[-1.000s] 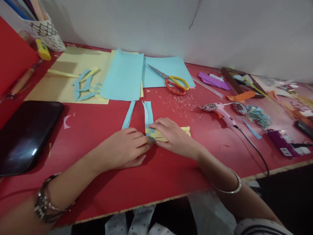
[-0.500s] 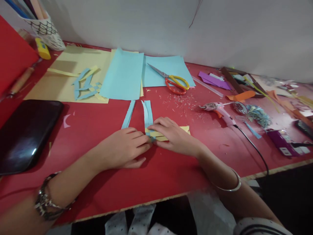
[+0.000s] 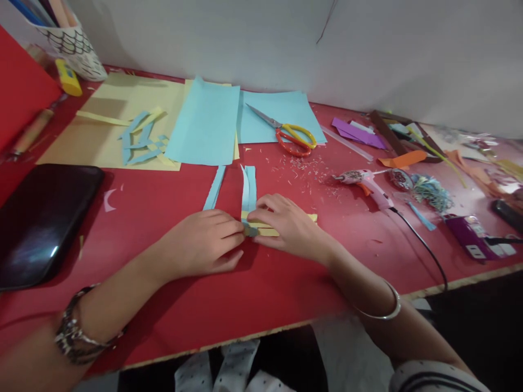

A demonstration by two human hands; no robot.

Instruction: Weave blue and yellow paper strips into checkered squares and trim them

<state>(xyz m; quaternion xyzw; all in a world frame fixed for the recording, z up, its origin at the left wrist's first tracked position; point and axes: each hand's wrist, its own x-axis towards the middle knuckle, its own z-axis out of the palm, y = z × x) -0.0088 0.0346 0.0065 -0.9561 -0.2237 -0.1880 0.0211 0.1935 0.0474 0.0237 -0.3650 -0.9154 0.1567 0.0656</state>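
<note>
Pale yellow paper strips (image 3: 267,232) lie sideways on the red table, crossed with light blue paper strips (image 3: 251,188) that stick out toward the wall. My right hand (image 3: 288,224) lies over the crossing from the right, its thumb and fingers closed on the strips. From the left, my left hand (image 3: 208,239) has its curled fingertips at the strips' left end; its fingers hide what they grip there. Just beyond that hand are loose blue strips (image 3: 215,188), partly covered by it.
Scissors (image 3: 281,128) rest on blue paper sheets (image 3: 204,122). Cut strips (image 3: 143,139) lie on yellow sheets (image 3: 61,149). A black phone (image 3: 44,223) is at left. To the right are a corded pink glue gun (image 3: 363,182), a purple box (image 3: 468,237) and a brown tray (image 3: 392,141).
The upright blue strips at the crossing have shifted slightly to the right and spread a little. My left fingertips have drawn slightly left, showing more of the crossing.
</note>
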